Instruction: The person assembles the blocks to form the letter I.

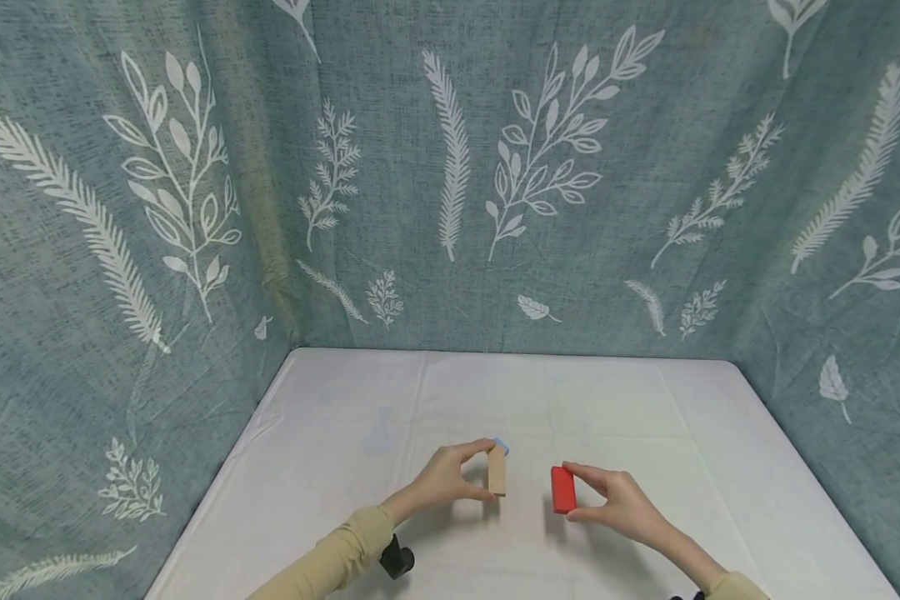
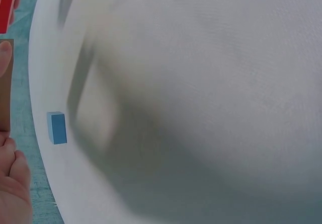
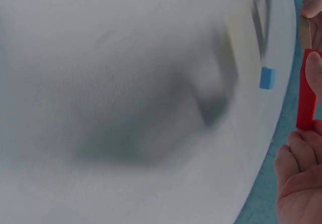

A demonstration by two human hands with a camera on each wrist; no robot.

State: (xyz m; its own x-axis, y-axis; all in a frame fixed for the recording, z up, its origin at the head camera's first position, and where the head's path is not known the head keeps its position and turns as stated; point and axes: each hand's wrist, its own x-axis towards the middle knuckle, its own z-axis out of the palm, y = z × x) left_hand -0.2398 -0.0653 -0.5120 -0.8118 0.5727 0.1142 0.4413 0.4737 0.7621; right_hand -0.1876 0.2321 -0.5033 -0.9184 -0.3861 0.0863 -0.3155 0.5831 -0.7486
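In the head view my left hand (image 1: 450, 475) pinches a plain wooden block (image 1: 497, 471) by its two ends, thumb at the near end and fingers at the far end. My right hand (image 1: 615, 500) grips a red block (image 1: 563, 490) the same way, a short gap to the right of the wooden one. Both blocks are held up, with their shadows falling on the white cloth below. A small blue block (image 2: 57, 128) rests on the cloth; in the head view the wooden block and left fingertips partly cover it.
A white cloth (image 1: 345, 400) covers the table. Green curtains (image 1: 390, 208) with white leaf patterns stand behind the table and along both sides. A black wrist camera mount (image 1: 397, 558) sits under the left sleeve (image 1: 345, 550).
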